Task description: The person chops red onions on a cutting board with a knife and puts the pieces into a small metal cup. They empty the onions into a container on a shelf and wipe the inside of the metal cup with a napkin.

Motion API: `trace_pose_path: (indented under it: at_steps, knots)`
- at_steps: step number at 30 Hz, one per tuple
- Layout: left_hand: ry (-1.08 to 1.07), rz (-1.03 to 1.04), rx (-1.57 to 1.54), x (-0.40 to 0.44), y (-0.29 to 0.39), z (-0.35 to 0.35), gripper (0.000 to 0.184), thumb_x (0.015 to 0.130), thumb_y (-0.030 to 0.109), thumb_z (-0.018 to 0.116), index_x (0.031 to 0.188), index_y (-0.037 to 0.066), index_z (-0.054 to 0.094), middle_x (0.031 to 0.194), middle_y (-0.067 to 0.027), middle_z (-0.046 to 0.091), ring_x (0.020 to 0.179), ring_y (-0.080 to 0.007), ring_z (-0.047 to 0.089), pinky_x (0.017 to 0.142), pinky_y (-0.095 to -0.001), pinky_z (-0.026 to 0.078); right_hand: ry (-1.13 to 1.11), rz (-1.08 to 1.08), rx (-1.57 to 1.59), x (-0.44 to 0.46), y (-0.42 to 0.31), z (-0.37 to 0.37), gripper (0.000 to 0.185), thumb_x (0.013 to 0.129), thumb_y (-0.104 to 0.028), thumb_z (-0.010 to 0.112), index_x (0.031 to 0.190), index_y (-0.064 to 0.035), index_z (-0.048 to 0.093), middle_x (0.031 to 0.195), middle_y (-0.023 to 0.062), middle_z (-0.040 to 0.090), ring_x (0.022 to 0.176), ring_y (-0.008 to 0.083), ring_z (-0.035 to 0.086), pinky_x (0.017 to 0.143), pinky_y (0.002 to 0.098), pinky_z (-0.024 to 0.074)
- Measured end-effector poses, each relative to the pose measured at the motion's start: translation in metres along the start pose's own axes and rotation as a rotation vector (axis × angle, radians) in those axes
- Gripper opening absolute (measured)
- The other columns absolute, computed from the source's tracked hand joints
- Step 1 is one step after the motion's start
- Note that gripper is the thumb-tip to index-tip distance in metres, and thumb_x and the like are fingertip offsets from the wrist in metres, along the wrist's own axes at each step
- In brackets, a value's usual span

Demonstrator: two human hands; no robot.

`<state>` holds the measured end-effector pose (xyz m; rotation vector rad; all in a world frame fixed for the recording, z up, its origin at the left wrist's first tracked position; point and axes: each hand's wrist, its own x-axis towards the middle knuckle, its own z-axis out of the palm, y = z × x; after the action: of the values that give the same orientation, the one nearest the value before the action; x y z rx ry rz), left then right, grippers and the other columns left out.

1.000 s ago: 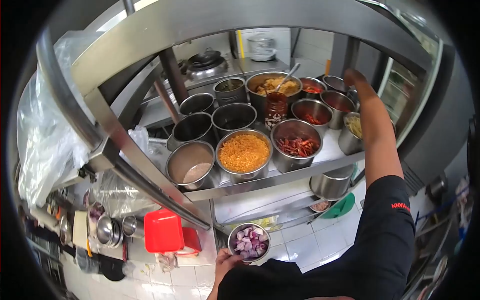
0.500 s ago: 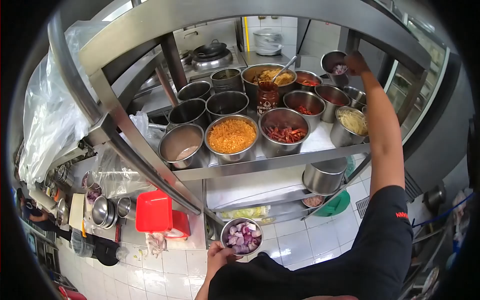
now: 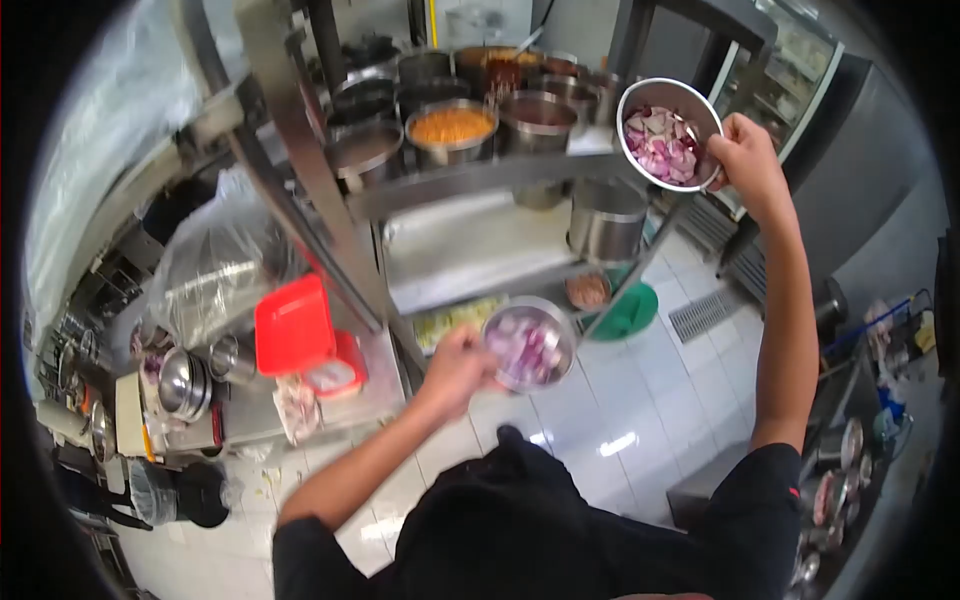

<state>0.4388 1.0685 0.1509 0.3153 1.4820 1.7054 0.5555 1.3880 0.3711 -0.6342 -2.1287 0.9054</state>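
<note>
My left hand (image 3: 462, 372) grips the rim of a metal bowl (image 3: 566, 372) from its left side. Chopped purple onions (image 3: 528, 350) lie in this bowl, blurred by motion. Higher up at the right, my right hand (image 3: 748, 165) is closed on the rim of a deep metal pot (image 3: 706, 108), tilted so that its inside faces me. Cut onion pieces (image 3: 660, 148) cover its bottom. Both containers are held in the air, the pot in front of the right end of the steel shelf (image 3: 440, 188).
Metal pots of food stand on the shelf, one with orange chopped food (image 3: 452, 126). Below are a large steel pot (image 3: 608, 225) and a green basin (image 3: 632, 312). At left, a red scale (image 3: 295, 325) and stacked bowls (image 3: 182, 385) stand on a steel counter (image 3: 255, 425). A floor drain (image 3: 700, 318) lies right.
My right hand has drawn the pot off the shelf end toward me, tilting its inside into view. My left hand has raised the bowl and moved it right. The whole view has shifted.
</note>
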Motion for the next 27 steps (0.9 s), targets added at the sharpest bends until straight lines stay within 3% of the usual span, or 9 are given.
trace_pose_path:
  at_steps: [1,2,5,6,8,10,12,20,27]
  knots:
    - [-0.015,-0.017,0.020,-0.001,0.014,0.014,0.023,0.075,-0.004,0.061,0.078,0.008,0.041,0.076,-0.0059,0.047,0.067,-0.0191,0.058,0.055,-0.0382,0.059,-0.014,-0.031,0.005,-0.022,0.012,0.006,0.014,0.080,-0.004,0.059,0.073,-0.0020,0.046,0.063,0.0021,0.050,0.051,0.0109,0.054,0.042,0.0278,0.0488]
    - [-0.045,-0.065,0.072,0.005,0.021,0.026,0.019,0.078,-0.005,0.057,0.087,0.005,0.045,0.083,-0.0076,0.052,0.071,-0.0193,0.061,0.061,-0.0369,0.061,-0.001,-0.029,-0.032,-0.045,0.018,0.014,0.018,0.079,-0.004,0.058,0.070,-0.0030,0.043,0.062,0.0024,0.049,0.051,0.0115,0.054,0.041,0.0279,0.0487]
    - [-0.106,-0.042,0.085,0.019,0.026,0.058,0.020,0.077,-0.005,0.061,0.086,0.001,0.044,0.084,-0.0108,0.051,0.071,-0.0236,0.061,0.058,-0.0362,0.060,0.070,-0.029,-0.196,-0.110,0.018,0.037,0.024,0.079,-0.004,0.059,0.067,-0.0011,0.038,0.056,0.0046,0.042,0.050,0.0110,0.049,0.043,0.0301,0.0441]
    - [-0.117,-0.044,0.063,0.022,0.025,0.068,0.021,0.076,-0.005,0.061,0.088,0.000,0.045,0.085,-0.0128,0.051,0.074,-0.0265,0.062,0.059,-0.0366,0.060,0.150,-0.202,-0.417,-0.126,0.027,0.041,0.025,0.079,-0.005,0.061,0.069,0.0004,0.039,0.055,0.0093,0.039,0.051,0.0110,0.043,0.047,0.0339,0.0393]
    - [-0.141,-0.055,-0.022,0.028,0.024,0.088,0.026,0.074,-0.008,0.059,0.094,-0.002,0.044,0.098,-0.0172,0.050,0.075,-0.0301,0.063,0.058,-0.0365,0.061,0.195,-0.258,-0.329,-0.156,0.030,0.051,0.024,0.079,-0.005,0.062,0.071,0.0008,0.041,0.058,0.0143,0.040,0.051,0.0169,0.038,0.050,0.0363,0.0358]
    - [-0.168,-0.056,-0.094,0.020,0.030,0.106,0.029,0.074,-0.009,0.058,0.099,-0.004,0.044,0.102,-0.0179,0.049,0.078,-0.0315,0.063,0.061,-0.0380,0.061,0.246,-0.469,-0.444,-0.172,0.037,0.054,0.021,0.079,-0.004,0.062,0.069,-0.0006,0.043,0.063,0.0167,0.043,0.053,0.0336,0.042,0.052,0.0393,0.0389]
    - [-0.175,-0.046,-0.152,0.014,0.034,0.122,0.029,0.075,-0.009,0.056,0.102,-0.005,0.044,0.103,-0.0185,0.050,0.081,-0.0323,0.062,0.064,-0.0391,0.062,0.301,-0.620,-0.534,-0.184,0.045,0.055,0.022,0.078,-0.003,0.062,0.068,-0.0019,0.043,0.065,0.0154,0.044,0.054,0.0346,0.045,0.052,0.0413,0.0399]
    - [-0.301,-0.013,-0.184,0.001,0.051,0.138,0.028,0.079,-0.010,0.052,0.106,-0.007,0.044,0.108,-0.0193,0.050,0.089,-0.0328,0.061,0.071,-0.0406,0.062,0.457,-0.821,-0.546,-0.197,0.040,0.028,0.025,0.068,0.007,0.063,0.063,-0.0024,0.041,0.064,0.0112,0.041,0.051,0.0273,0.044,0.047,0.0363,0.0387]
    - [-0.251,-0.017,-0.130,-0.021,0.043,0.136,0.026,0.078,-0.010,0.052,0.102,-0.005,0.044,0.109,-0.0181,0.050,0.089,-0.0327,0.061,0.068,-0.0388,0.063,0.505,-0.815,-0.483,-0.202,0.026,0.022,0.028,0.073,0.010,0.061,0.061,-0.0005,0.038,0.061,0.0122,0.039,0.048,0.0272,0.039,0.045,0.0347,0.0350]
